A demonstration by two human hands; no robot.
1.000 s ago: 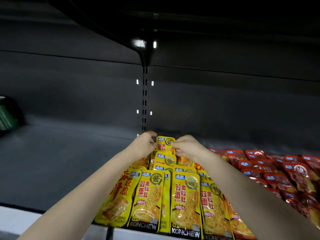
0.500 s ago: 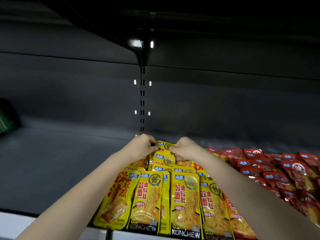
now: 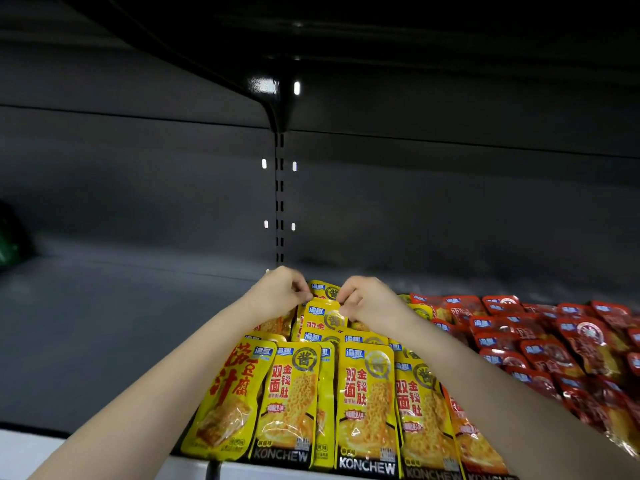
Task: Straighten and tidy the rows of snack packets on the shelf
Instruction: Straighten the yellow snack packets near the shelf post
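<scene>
Together, hands (image 3: 277,296) (image 3: 369,303) pinching yellow packet (image 3: 322,315), back row

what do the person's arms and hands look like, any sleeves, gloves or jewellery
Both arms are bare. The left arm and right arm show no sleeve anywhere up to the frame edge. The left hand and right hand wear no gloves, and no watch, bracelet or ring shows in this view. The dim shelf light hides finer detail.

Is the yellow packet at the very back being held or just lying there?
Held: the left hand and right hand each pinch a side of the yellow packet.
</scene>
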